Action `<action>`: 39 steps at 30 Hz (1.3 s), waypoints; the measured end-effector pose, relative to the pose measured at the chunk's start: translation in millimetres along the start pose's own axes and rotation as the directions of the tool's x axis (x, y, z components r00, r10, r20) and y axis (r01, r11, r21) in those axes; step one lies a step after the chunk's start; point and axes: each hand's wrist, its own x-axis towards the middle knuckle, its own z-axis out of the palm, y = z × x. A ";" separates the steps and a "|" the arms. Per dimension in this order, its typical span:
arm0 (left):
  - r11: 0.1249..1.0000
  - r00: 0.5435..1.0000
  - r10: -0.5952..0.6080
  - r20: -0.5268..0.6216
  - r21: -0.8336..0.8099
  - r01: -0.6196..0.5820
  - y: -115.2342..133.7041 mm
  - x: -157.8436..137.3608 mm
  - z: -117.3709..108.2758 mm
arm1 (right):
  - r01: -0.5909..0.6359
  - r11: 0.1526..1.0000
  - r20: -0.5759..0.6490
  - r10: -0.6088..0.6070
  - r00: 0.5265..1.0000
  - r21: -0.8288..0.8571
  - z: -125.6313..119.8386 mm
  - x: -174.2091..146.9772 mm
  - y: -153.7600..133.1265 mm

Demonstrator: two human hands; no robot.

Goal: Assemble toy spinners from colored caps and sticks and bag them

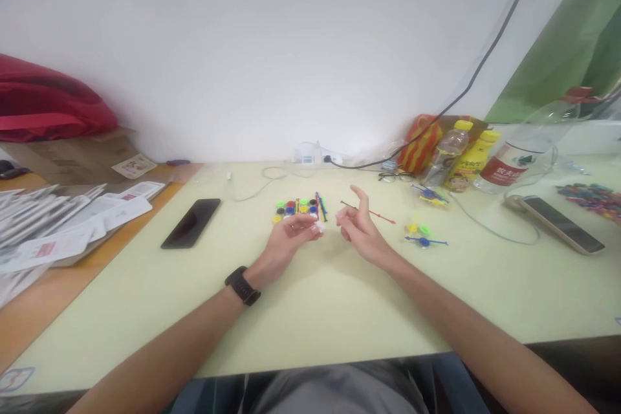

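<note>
My left hand [290, 236], with a black watch [242, 285] on its wrist, is closed in a pinch on a small white piece [319, 226]. Its exact kind is too small to make out. Just to the right, my right hand [361, 228] hovers apart from it, index finger raised and the other fingers loosely curled; nothing shows in it. Beyond my left hand lie rows of small coloured round discs [290, 204], partly hidden by the fingers. Thin blue and green sticks [322, 206] lie beside them. A red stick with pointed ends [383, 215] rests behind my right hand.
Right of my hands lie a blue spinner-like piece [425, 242] and bagged coloured parts [431, 194]. Bottles [509, 165] stand at the back right, near a phone-like device [563, 223]. A black phone [191, 224] lies left, beside stacked white packets [48, 226]. A cable [466, 90] hangs along the wall.
</note>
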 end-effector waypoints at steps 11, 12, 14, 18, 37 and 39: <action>1.000 1.000 0.016 -0.016 0.016 -0.016 -1.1 0.5 -1.6 | -0.141 0.986 0.295 0.108 0.949 0.092 -7.3 4.3 -11.0; 1.000 1.000 0.015 -0.015 0.016 -0.015 -1.3 0.5 -1.7 | -0.122 0.986 0.249 0.091 0.964 0.111 -6.8 4.3 -12.6; 1.000 1.000 0.014 -0.008 0.021 -0.014 -1.7 0.2 -1.7 | -0.103 0.987 0.186 0.079 0.979 0.123 -4.7 3.8 -14.8; 0.999 1.000 0.011 0.016 0.035 -0.012 -0.6 -0.9 -0.3 | -0.053 0.993 0.169 0.035 0.985 0.108 0.0 2.7 -13.3; 1.000 1.000 -0.016 -0.004 0.019 0.016 0.4 -1.8 0.5 | -0.066 0.995 0.210 0.048 0.976 0.080 -4.8 1.2 -15.9; 1.000 1.000 -0.011 -0.004 0.025 0.011 0.4 -1.8 0.4 | -0.068 0.997 0.336 0.050 0.940 0.042 -6.5 0.4 -17.7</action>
